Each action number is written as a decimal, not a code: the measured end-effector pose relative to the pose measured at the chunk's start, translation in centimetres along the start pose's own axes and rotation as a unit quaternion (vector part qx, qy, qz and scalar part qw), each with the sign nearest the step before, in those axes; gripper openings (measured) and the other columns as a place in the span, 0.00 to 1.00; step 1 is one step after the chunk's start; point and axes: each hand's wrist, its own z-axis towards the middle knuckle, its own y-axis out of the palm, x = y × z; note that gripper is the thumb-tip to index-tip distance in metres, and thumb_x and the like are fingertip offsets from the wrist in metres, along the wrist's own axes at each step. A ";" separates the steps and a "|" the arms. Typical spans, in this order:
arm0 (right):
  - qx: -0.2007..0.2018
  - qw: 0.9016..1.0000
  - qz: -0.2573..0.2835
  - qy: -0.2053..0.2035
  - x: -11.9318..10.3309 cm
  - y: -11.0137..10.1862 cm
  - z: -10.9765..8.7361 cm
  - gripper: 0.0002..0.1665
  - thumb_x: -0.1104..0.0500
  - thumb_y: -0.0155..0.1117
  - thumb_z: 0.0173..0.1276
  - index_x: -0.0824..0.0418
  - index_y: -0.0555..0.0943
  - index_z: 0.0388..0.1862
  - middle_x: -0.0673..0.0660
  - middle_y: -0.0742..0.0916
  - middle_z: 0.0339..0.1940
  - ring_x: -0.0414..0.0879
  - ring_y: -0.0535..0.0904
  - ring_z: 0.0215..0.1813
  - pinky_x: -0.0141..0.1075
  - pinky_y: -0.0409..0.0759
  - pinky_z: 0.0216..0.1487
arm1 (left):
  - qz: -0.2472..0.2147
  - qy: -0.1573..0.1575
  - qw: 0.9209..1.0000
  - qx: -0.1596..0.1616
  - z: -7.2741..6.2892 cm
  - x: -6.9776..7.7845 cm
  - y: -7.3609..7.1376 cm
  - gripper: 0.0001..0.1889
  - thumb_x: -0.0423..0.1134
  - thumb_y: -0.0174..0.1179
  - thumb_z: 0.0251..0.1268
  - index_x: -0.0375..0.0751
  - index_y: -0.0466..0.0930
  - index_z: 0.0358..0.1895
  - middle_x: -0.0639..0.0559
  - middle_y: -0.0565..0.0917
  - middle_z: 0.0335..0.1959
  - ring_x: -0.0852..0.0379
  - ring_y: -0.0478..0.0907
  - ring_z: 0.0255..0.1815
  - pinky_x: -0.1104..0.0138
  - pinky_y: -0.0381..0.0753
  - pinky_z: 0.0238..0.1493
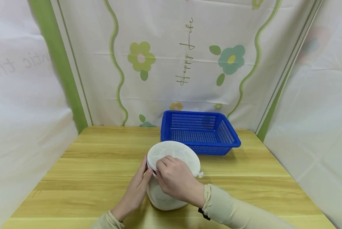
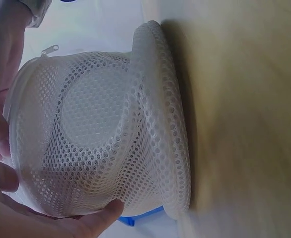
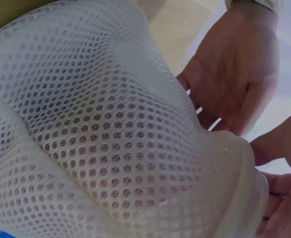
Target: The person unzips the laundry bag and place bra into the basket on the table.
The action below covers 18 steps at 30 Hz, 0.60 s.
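Mesh laundry bag [image 1: 165,202], one, white, drum-shaped, with round top [image 1: 185,156] and zip pull [image 2: 50,49] at its rim; stands on the near middle part of the table, just near of the basket.

Left hand [image 1: 135,187]: at the bag's left side, fingers extended along the mesh wall, thumb up against the rim; some fingertips hidden by the bag.

Right hand [image 1: 176,178]: reaches over from the right, fingers curled on the left part of the round top, pinching its edge against the thumb.

Basket [image 1: 200,144], one, blue, oblong, slotted sides and floor; at the far edge of the table, right of centre.

Table [image 1: 93,168]: yellowish wood grain.

Curtain [image 1: 162,28]: white, flower print, lettered "Happy Life"; behind the table.

Sleeve [image 1: 233,206], beige, right arm; black strap [image 1: 204,214] beneath it.
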 end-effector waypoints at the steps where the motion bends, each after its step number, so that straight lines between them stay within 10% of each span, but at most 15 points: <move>1: 0.003 1.000 0.003 0.002 0.0 -0.1 0.0 0.05 0.63 0.64 0.61 0.58 0.77 0.29 0.51 0.82 0.30 0.45 0.79 0.35 0.35 0.81 0.29 | 0.001 0.000 1.000 -0.001 0.0 0.1 0.0 0.32 0.47 0.38 0.82 0.36 0.38 0.78 0.44 0.45 0.78 0.50 0.45 0.76 0.64 0.48 0.72; 18: 0.094 0.994 -0.046 -0.012 0.4 -2.8 -0.2 0.05 0.67 0.56 0.61 0.68 0.78 0.35 0.55 0.81 0.28 0.47 0.79 0.31 0.34 0.83 0.29 | 0.042 -0.032 0.999 -0.006 1.4 0.6 -0.7 0.33 0.47 0.40 0.82 0.33 0.41 0.78 0.41 0.51 0.77 0.48 0.49 0.76 0.53 0.50 0.74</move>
